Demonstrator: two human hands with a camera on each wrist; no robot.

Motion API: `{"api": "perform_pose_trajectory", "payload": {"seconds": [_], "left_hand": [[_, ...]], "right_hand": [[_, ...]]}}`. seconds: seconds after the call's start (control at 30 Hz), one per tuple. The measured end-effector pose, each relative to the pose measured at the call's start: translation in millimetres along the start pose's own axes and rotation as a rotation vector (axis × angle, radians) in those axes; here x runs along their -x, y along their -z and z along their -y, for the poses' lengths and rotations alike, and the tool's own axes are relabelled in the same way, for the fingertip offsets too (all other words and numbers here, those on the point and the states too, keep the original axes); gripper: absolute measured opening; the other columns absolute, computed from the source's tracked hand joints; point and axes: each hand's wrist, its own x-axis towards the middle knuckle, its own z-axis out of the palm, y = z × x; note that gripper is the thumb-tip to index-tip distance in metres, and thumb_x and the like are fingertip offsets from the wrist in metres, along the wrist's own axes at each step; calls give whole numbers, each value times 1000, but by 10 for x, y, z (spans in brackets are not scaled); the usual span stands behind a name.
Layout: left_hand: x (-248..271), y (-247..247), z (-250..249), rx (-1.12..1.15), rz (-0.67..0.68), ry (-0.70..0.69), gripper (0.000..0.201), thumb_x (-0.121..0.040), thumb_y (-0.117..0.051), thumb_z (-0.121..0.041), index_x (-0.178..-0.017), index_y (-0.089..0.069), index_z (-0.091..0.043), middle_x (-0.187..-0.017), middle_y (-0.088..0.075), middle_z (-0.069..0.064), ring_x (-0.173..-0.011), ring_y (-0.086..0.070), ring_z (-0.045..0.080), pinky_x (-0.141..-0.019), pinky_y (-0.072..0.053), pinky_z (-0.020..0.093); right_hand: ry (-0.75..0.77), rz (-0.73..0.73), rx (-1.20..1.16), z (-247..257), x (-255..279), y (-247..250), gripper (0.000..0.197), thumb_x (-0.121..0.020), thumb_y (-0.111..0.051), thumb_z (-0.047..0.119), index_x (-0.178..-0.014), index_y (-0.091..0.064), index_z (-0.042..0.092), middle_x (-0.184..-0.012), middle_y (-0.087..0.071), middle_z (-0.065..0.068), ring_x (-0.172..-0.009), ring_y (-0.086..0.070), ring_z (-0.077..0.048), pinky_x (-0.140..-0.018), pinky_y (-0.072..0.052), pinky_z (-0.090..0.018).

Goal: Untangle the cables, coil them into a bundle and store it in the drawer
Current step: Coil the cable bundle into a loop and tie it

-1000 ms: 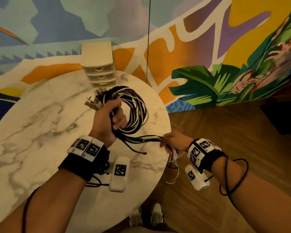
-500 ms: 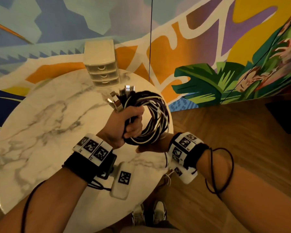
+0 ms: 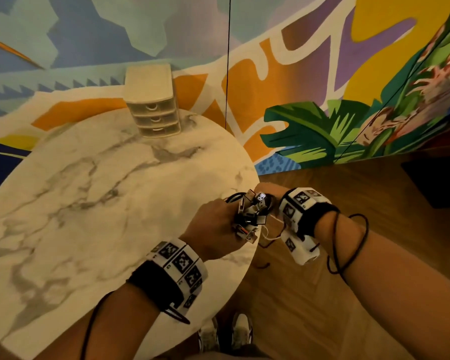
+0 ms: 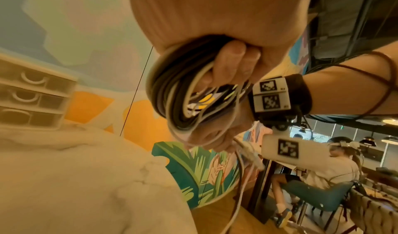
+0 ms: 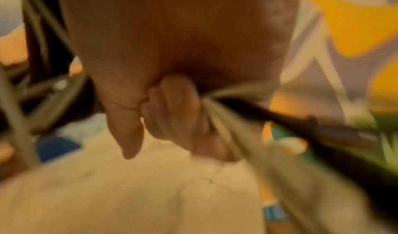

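Both hands are holding the cable bundle (image 3: 250, 216) just past the near right edge of the round marble table (image 3: 89, 203). Left hand (image 3: 213, 229) is curling its fingers tight around the coil (image 4: 172, 93) of black and white cables. Right hand (image 3: 268, 190) is closing around loose cable ends (image 5: 237, 111) on the far side of the coil from the table; that view is blurry. Small cream drawer unit (image 3: 153, 105) is sitting at the far edge of the table, with all three drawers looking shut. Metal plugs (image 3: 252, 203) are poking up from the bundle.
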Motion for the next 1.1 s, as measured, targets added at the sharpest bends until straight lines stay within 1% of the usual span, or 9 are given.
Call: {"api": "perform_pose_trajectory", "payload": {"seconds": [0.17,0.3,0.43,0.57,0.67,0.77,0.93,1.03,1.1], "left_hand": [[-31,-60,92,9,-239,58,6,-72,-70,-14,-69,-67,-11,-53,-61,9,-49,-55,34,-51,-31,25],[-94,-84,102,178,-374,215,25,-80,-62,-30,-74,-72,-8,-65,-69,13,-63,-65,32,-59,-51,37],[-244,-43,138,489,-418,409,12,-85,-67,-19,-78,-68,-10,-64,-64,5,-62,-61,18,-65,-47,31],[-316,-22,176,700,-394,518,13,-88,-63,-23,-84,-65,-10,-53,-57,-6,-43,-52,4,-45,-40,17],[-323,8,145,744,-362,549,13,-87,-63,-28,-78,-63,-19,-49,-57,-6,-43,-54,9,-43,-41,21],[-330,35,162,718,-325,535,12,-86,-63,-39,-78,-63,-30,-60,-65,2,-54,-63,21,-52,-52,34],[-287,104,183,724,-237,533,20,-71,-58,-55,-82,-65,-40,-86,-72,3,-79,-69,22,-78,-56,46],[-285,168,149,806,-210,540,3,-84,-64,-36,-84,-65,-33,-94,-71,6,-89,-67,22,-84,-54,42],[-284,200,161,931,-194,550,14,-89,-61,-13,-84,-66,-26,-88,-72,7,-85,-69,23,-76,-57,39]], "right_hand": [[12,155,-789,-81,59,-76,13,-84,-56,7,-73,-49,5,-56,-42,-7,-40,-35,-10,-46,-33,-22],[6,268,-1298,57,171,8,31,-93,-40,14,-63,-49,12,-49,-41,1,-42,-37,-11,-59,-43,-28],[52,185,-1588,299,289,34,35,-94,-33,19,-72,-57,6,-65,-48,-6,-53,-46,-18,-68,-42,-33],[25,9,-1626,624,319,-116,29,-99,-33,18,-96,-58,4,-72,-58,-8,-57,-56,-17,-64,-46,-31],[-22,-128,-1569,772,317,-214,36,-100,-37,30,-97,-66,9,-86,-65,-9,-77,-60,-21,-63,-50,-29],[-37,-147,-1573,845,282,-294,41,-98,-36,41,-107,-67,15,-113,-67,-11,-106,-61,-26,-97,-47,-42],[-21,-106,-1695,877,281,-350,53,-96,-34,54,-127,-58,17,-123,-64,-8,-113,-60,-22,-106,-41,-39],[-4,-83,-1719,869,326,-370,50,-95,-37,56,-121,-62,22,-117,-66,-5,-109,-60,-21,-103,-43,-43],[3,-79,-1648,857,393,-367,47,-96,-37,53,-114,-63,18,-100,-67,-2,-92,-62,-16,-94,-49,-39]]}}
